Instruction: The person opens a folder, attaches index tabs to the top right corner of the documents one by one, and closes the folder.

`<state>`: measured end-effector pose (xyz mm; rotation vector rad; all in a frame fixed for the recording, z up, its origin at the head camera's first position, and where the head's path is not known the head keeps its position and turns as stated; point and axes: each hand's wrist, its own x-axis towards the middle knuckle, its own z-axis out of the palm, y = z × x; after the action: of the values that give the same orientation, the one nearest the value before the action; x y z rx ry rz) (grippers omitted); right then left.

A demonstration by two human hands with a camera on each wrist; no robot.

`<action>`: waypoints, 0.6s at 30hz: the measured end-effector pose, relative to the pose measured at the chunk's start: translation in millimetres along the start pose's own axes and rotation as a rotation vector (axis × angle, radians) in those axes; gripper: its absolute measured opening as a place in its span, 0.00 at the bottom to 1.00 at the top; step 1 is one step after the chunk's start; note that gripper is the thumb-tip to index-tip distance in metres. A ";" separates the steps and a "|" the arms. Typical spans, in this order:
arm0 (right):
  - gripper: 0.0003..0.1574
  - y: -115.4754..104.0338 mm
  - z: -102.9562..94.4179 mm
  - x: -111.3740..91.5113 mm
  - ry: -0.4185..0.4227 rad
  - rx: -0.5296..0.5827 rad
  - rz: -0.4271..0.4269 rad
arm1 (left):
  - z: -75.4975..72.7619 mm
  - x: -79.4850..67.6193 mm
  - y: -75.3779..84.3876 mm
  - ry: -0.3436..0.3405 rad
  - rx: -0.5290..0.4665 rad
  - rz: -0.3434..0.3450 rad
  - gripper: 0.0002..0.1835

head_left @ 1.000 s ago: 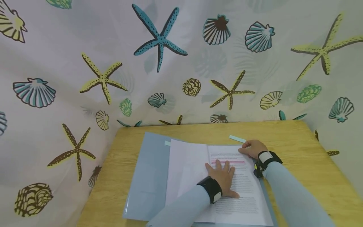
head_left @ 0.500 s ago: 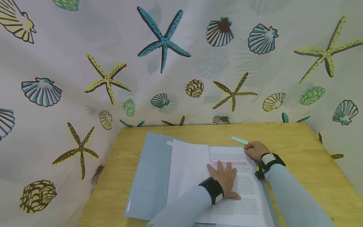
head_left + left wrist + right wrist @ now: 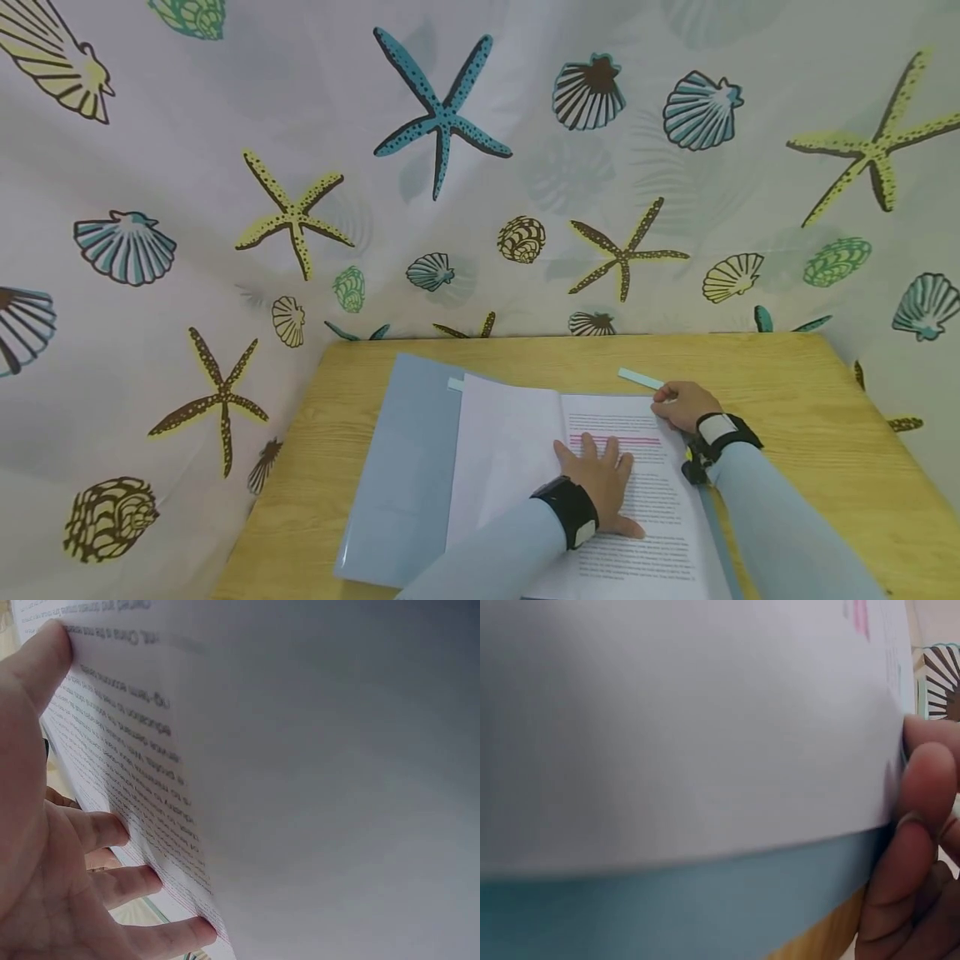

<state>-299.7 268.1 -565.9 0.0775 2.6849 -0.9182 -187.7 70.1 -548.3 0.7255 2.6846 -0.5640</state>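
A document (image 3: pixel 637 500) of printed pages lies open in a blue-grey folder (image 3: pixel 401 475); a pink highlighted line crosses its right page. My left hand (image 3: pixel 600 483) rests flat on that page, fingers spread just below the pink line. In the left wrist view, the fingertips (image 3: pixel 142 881) press on the print. My right hand (image 3: pixel 686 406) pinches the page's upper right corner between thumb and finger, as the right wrist view shows. A pale green strip (image 3: pixel 639 378) reaches up to the right fingertips; whether they touch it I cannot tell.
The wooden table (image 3: pixel 810 417) carries the folder. Another pale green tab (image 3: pixel 455 384) sticks out by the left page's top edge. A white curtain (image 3: pixel 465 275) with starfish and shells hangs behind and at both sides.
The head view has shifted slightly, moving everything a little right and down. My right fingers have drawn in slightly at the page corner. The left hand stays in place on the page.
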 end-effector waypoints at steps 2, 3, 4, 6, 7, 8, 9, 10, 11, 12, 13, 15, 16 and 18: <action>0.15 1.1 0.2 1.1 0.002 0.003 -0.006 | 0.8 0.9 0.2 -0.001 0.005 -0.001 0.59; 0.15 2.2 -0.1 1.2 0.005 0.002 -0.012 | 1.0 1.3 0.2 -0.002 0.007 -0.001 0.59; 0.16 3.8 -0.7 1.0 0.008 0.000 -0.019 | 1.4 1.5 0.4 -0.002 0.007 -0.001 0.59; 0.18 8.0 -1.2 1.0 0.020 -0.006 -0.034 | 2.1 1.3 0.5 0.005 0.001 0.001 0.59; 0.19 10.2 -1.5 0.8 0.023 -0.003 -0.035 | 2.5 1.2 0.5 0.009 -0.003 0.004 0.59; 0.19 13.1 -1.5 1.2 0.031 -0.001 -0.041 | 2.9 1.0 0.3 0.011 -0.008 0.008 0.59; 0.20 15.7 -1.5 1.4 0.034 0.010 -0.043 | 3.4 1.1 0.3 0.014 -0.012 0.011 0.59; 0.19 18.5 -1.3 2.3 0.038 0.017 -0.048 | 3.9 1.2 0.3 0.016 -0.016 0.014 0.59; 0.19 20.8 -0.7 3.3 0.043 0.031 -0.046 | 4.0 1.4 0.5 0.014 -0.018 0.015 0.59; 0.18 23.0 -0.8 4.0 0.046 0.048 -0.044 | 4.2 2.0 0.8 0.011 -0.017 0.015 0.59; 0.18 24.6 -1.7 4.4 0.047 0.074 -0.036 | 4.1 2.2 1.1 0.004 -0.017 0.014 0.59; 0.18 27.2 -6.2 3.5 0.060 0.109 -0.011 | 4.0 3.2 2.5 -0.001 -0.021 0.014 0.59; 0.18 27.5 -9.3 2.2 0.082 0.117 0.009 | 4.0 3.3 3.2 0.000 -0.020 0.016 0.59; 0.20 25.6 -18.1 -1.8 0.151 0.097 0.028 | 3.8 3.2 4.0 0.003 -0.013 0.019 0.59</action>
<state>-299.0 299.4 -567.0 0.2126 2.7667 -1.0735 -187.5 72.9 -554.0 0.7483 2.6788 -0.5399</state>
